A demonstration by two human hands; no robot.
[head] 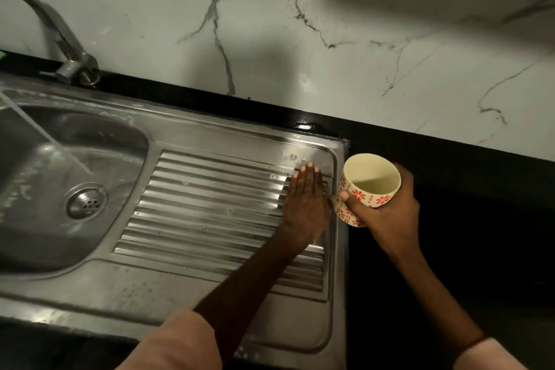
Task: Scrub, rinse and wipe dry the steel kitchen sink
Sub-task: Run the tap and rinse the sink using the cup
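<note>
Left hand (304, 204) flat, fingers straight on drainboard (210, 207); ridges run leftward to basin (75, 141). Right hand (387, 213) grips cup (368, 186) just right.

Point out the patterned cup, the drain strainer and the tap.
patterned cup (379, 199): head view, on its outer wall with the red flowers.
drain strainer (87, 204): head view, on the perforated middle.
tap (58, 25): head view, on the curved spout.
</note>
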